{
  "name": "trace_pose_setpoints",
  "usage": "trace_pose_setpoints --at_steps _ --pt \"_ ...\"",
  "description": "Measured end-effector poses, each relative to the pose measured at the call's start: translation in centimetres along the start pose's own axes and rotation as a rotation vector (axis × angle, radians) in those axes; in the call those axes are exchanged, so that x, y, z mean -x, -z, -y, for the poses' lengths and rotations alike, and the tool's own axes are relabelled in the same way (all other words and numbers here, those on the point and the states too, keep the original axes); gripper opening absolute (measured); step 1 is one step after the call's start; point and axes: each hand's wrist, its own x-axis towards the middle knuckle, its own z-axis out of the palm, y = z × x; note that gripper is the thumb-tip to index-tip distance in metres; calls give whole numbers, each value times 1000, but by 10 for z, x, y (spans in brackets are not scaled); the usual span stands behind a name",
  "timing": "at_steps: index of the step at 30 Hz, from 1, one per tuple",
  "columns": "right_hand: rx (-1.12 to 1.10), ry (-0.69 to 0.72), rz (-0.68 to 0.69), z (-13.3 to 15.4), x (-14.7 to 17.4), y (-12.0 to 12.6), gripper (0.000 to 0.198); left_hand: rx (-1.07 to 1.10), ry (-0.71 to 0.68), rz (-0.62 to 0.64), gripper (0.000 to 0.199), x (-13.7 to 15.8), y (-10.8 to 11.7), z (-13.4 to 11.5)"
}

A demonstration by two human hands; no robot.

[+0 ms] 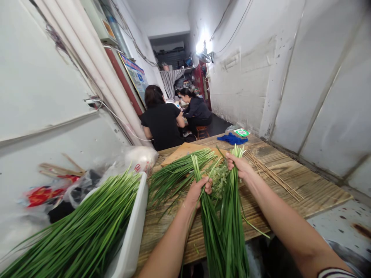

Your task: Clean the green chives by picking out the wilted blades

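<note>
My left hand (199,190) is closed around a small bunch of garlic chives (211,222), pale ends pointing up and green leaves hanging over the table's near edge. Beside it, my right hand (238,164) grips a thicker bunch of garlic chives (232,208) just below its pale tips. A pile of loose trimmings (218,177) lies between and behind the two hands. Left of that, more chives (176,170) rest on the wooden table (278,173). A white bin (139,220) at the lower left holds a large heap of chives (95,216).
Thin wooden sticks (274,175) lie on the table at the right. Behind them are a blue cloth (232,138) and a green-edged QR card (241,132). Plastic bags (136,160) crowd the left side. Two people (162,119) sit beyond the table.
</note>
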Motion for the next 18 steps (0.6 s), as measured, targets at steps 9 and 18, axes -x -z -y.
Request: trace_pose_setpoints --at_steps 9,18 --pt "77 -263 191 2 17 -13 18 176 58 -6 25 -3 5 -1" --pt "183 -219 190 -4 25 -22 25 303 54 41 13 5 -3 -5"
